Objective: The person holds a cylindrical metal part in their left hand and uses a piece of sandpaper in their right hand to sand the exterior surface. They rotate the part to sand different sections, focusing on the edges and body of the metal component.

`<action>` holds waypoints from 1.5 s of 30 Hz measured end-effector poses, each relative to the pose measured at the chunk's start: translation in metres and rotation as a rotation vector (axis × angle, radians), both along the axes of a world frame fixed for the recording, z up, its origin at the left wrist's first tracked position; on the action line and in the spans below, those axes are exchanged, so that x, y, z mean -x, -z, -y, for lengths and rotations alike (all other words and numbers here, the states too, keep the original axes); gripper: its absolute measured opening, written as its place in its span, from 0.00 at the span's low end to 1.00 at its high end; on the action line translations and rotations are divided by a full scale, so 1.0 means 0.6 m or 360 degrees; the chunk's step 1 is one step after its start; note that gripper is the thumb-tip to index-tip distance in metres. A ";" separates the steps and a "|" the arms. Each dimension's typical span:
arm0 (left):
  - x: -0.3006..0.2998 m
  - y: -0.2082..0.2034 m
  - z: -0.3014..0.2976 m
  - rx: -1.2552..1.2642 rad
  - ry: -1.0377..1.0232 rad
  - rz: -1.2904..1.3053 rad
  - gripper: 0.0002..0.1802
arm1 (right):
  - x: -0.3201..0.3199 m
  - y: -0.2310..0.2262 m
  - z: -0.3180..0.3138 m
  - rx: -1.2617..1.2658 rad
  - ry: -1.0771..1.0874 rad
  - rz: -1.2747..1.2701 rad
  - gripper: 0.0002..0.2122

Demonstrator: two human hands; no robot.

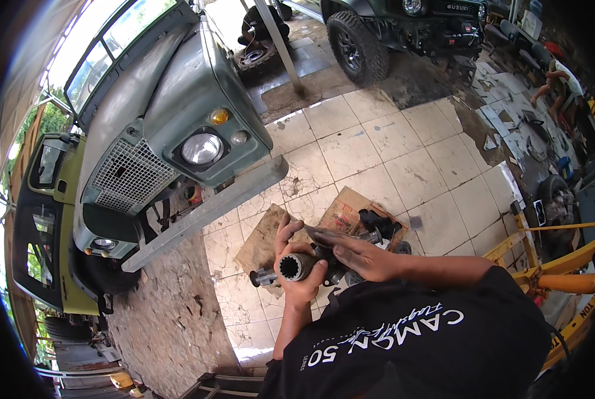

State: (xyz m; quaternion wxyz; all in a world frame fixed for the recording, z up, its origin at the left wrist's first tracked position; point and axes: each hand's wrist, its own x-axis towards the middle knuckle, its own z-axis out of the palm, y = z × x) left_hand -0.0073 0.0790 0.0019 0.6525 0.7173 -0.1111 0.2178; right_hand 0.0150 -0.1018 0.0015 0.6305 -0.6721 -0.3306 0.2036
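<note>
My left hand (299, 287) is wrapped round a hollow metal sleeve with splines inside (293, 268), its open end facing up toward me. Thumb on one side, fingers on the other, it grips the sleeve near that end. My right hand (357, 255) reaches in from the right, fingers stretched out flat and dark with grime, close to the left fingertips. Whether it touches the part beneath cannot be made out. Below both hands lie flattened cardboard pieces (261, 243) with metal parts (264, 277) and a black cloth or glove (379, 223) on them.
A grey-green off-road vehicle with a long metal bumper (211, 213) stands at the left, a yellow-green one (44, 226) beyond it. A dark vehicle (404, 33) is at the back. Yellow lifting equipment (564, 282) stands at my right. Another person (557, 83) crouches at the far right.
</note>
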 end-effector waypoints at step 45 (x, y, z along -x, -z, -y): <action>-0.022 0.000 0.019 -0.0038 0.0575 -0.0031 0.12 | -0.080 0.027 0.050 0.0745 -0.0323 -0.0052 0.23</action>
